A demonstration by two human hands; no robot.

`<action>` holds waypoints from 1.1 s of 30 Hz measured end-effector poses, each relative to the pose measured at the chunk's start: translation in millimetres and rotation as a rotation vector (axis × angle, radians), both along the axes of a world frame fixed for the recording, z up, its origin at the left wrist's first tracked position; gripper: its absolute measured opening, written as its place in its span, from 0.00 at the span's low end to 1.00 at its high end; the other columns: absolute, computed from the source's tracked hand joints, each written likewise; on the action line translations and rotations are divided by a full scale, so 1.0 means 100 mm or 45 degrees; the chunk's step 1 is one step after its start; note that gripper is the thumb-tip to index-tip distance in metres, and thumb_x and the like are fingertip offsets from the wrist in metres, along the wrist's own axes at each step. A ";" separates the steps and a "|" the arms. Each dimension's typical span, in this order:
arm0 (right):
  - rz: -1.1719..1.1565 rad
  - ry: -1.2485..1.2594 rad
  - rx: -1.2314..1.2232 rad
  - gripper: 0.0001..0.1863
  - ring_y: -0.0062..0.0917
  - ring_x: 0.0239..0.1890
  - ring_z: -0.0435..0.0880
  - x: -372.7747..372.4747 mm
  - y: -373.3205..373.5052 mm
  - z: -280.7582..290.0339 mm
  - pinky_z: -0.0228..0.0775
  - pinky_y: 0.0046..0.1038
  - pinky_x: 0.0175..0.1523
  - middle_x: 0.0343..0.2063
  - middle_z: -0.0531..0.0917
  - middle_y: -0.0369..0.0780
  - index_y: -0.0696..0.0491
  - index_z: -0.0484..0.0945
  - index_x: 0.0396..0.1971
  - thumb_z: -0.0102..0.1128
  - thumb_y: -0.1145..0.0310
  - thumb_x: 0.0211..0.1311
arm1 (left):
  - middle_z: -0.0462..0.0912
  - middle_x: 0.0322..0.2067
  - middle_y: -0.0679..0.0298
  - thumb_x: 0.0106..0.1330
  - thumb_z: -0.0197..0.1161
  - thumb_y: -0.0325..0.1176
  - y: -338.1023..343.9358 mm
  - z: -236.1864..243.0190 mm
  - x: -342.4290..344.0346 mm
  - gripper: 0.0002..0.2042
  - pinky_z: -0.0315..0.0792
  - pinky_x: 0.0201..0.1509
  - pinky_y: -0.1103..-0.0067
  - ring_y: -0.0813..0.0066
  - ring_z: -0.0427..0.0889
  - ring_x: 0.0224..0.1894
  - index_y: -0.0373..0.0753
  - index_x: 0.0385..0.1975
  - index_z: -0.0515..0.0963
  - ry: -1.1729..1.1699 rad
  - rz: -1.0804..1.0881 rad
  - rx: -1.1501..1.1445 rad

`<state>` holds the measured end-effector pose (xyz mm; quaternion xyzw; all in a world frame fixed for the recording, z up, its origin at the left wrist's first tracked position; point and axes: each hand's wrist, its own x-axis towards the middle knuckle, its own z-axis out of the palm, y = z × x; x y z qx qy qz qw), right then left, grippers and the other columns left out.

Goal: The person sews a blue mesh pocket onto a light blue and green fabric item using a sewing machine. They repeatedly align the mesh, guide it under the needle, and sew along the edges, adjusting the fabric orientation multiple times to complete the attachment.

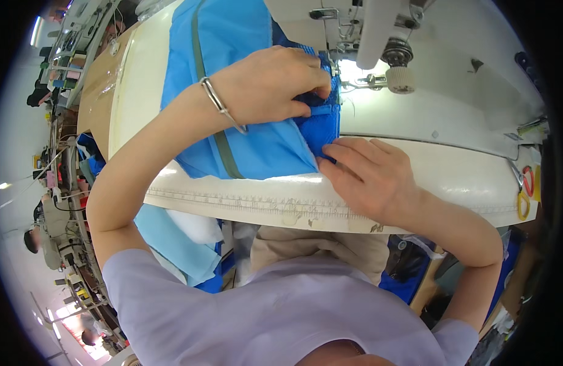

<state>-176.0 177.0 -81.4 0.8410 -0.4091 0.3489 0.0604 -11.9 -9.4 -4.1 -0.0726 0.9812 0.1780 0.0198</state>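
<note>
The way rightward from the left hand [275, 82] is blocked by the machine head [376, 30], with a knob [400, 80] jutting beside it. The fabric [233, 30] is spanned from the left by the left forearm [153, 143]. Room is left over the bed [452, 110] right of the knob and along the table's [251, 208] front strip, which is crossed by the right forearm [455, 226] and narrowed at its far right by scissors [523, 204].

ruler scale [263, 202] | tick marks, small numerals | along near edge of white table [443, 160]
</note>
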 end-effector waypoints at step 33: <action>-0.073 -0.094 -0.025 0.09 0.24 0.37 0.78 0.06 0.02 -0.07 0.71 0.24 0.36 0.31 0.77 0.36 0.57 0.83 0.31 0.65 0.72 0.48 | 0.84 0.39 0.63 0.51 0.67 0.22 0.10 -0.21 0.13 0.18 0.81 0.42 0.71 0.64 0.83 0.38 0.39 0.44 0.86 0.429 -0.286 -0.517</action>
